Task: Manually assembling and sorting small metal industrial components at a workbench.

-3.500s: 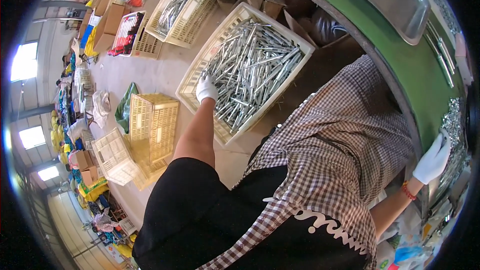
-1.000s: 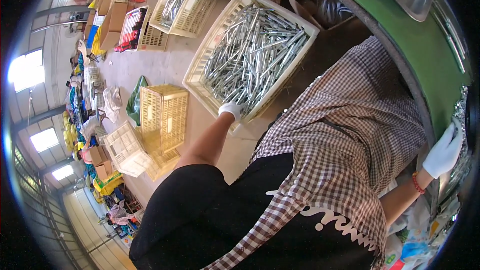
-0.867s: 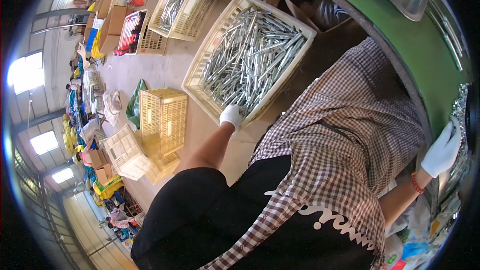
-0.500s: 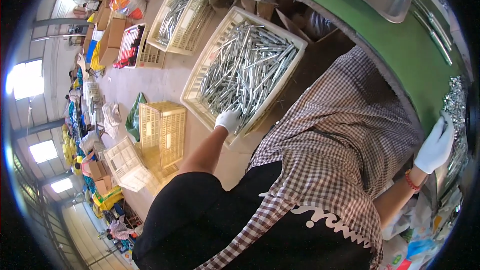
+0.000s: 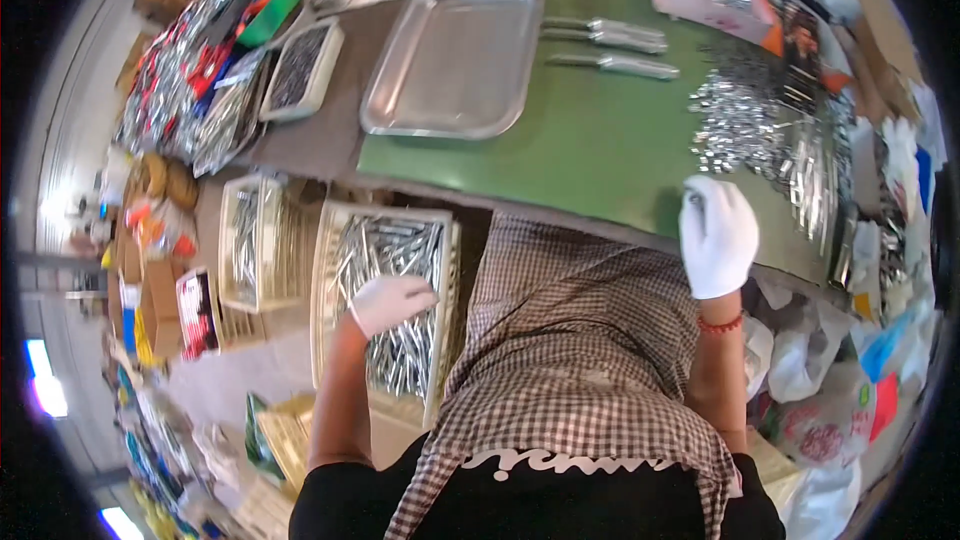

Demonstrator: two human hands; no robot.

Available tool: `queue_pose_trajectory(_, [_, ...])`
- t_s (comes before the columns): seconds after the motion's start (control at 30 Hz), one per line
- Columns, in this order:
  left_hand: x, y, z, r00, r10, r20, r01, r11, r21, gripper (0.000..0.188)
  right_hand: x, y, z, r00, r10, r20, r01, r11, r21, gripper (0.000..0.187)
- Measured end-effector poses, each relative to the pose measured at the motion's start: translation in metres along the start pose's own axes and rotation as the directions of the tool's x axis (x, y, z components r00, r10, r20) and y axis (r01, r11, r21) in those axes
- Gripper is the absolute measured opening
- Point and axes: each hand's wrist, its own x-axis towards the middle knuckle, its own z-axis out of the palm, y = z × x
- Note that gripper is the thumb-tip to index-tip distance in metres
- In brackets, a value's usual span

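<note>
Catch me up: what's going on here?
A person's gloved left hand is over a crate of metal rods. The right hand is at the near edge of the green mat, by a pile of small shiny parts. I can't tell whether either holds anything. A metal tray sits left of some slim metal pieces.

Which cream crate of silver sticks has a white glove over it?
The near crate, beside the checked apron: the left hand is over its metal rods. The far crate, farther left, has no hand over it.
</note>
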Motion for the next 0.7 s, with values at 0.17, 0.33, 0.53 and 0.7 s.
queue_pose_trajectory(0.17, [0.043,0.174,-0.09,0.538,0.676,-0.503,-0.628,0.72,0.295,0.019,0.001,-0.004,-0.006,1.0,0.019,0.003,-0.019,0.998,0.057,0.016])
queue_pose_trajectory(0.33, [0.162,0.243,-0.113,0.403,0.688,-0.603,-0.389,0.726,0.568,0.022,0.005,-0.007,-0.013,0.999,0.028,0.029,-0.032,0.989,0.142,0.012])
queue_pose_trajectory(0.53, [0.192,0.257,-0.117,0.523,0.634,-0.57,-0.246,0.753,0.611,0.018,-0.001,0.004,-0.026,0.984,0.18,0.02,-0.175,0.919,0.353,0.009])
queue_pose_trajectory(0.7, [0.152,0.244,-0.105,0.586,0.595,-0.55,-0.406,0.803,0.436,0.017,-0.002,0.001,-0.042,0.864,0.441,0.245,-0.488,0.606,0.628,0.021])
